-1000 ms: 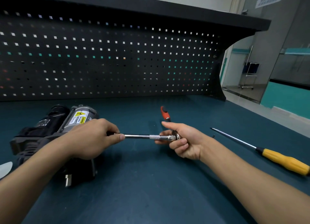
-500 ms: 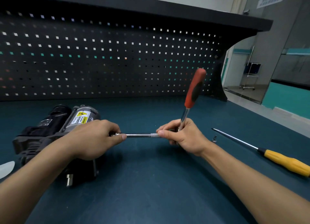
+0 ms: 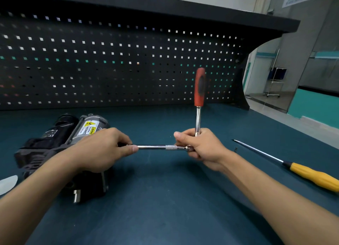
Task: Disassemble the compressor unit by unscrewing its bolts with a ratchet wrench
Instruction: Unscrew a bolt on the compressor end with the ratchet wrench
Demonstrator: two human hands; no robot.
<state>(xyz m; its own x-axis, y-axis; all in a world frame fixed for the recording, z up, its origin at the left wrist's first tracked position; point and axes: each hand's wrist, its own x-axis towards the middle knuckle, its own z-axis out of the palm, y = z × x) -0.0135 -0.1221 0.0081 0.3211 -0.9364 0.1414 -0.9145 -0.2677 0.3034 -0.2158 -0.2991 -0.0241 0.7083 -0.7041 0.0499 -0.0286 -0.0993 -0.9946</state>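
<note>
The right hand grips the upright ratchet wrench, its extension bar running level leftward into the pinching grip of the left hand, seemingly beside the compressor unit.

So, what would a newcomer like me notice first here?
Probably the ratchet wrench with the red-and-black handle, standing upright mid-scene, its head gripped by the right hand. From it a chrome extension bar runs level to the left hand, which holds its far end beside the black-and-grey compressor unit with a yellow warning label on the left. A yellow-handled screwdriver lies on the dark teal bench at right.
</note>
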